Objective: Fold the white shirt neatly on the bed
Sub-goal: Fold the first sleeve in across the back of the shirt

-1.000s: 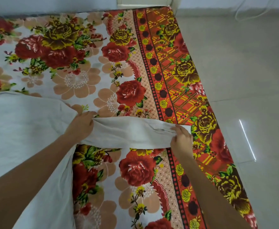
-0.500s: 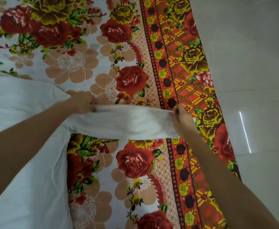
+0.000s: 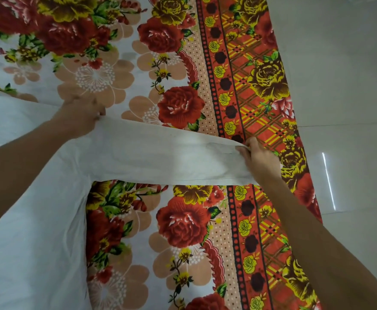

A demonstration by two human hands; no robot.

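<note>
The white shirt [image 3: 26, 231] lies spread over the left part of the bed, its body running down the left edge of the view. One sleeve [image 3: 160, 157] stretches out flat to the right across the flowered bedsheet [image 3: 183, 220]. My left hand [image 3: 80, 113] grips the sleeve where it meets the shoulder. My right hand [image 3: 259, 159] pinches the cuff end of the sleeve near the bed's right border. The shirt's collar and other sleeve are out of view.
The bedsheet's red and yellow patterned border [image 3: 261, 86] marks the bed's right edge. Beyond it is pale tiled floor [image 3: 344, 86] with a bright streak of reflected light.
The sleeve has been pulled straighter and flatter between my hands. The view has tilted down and closer to the bed; the wall at the far end is gone from sight.
</note>
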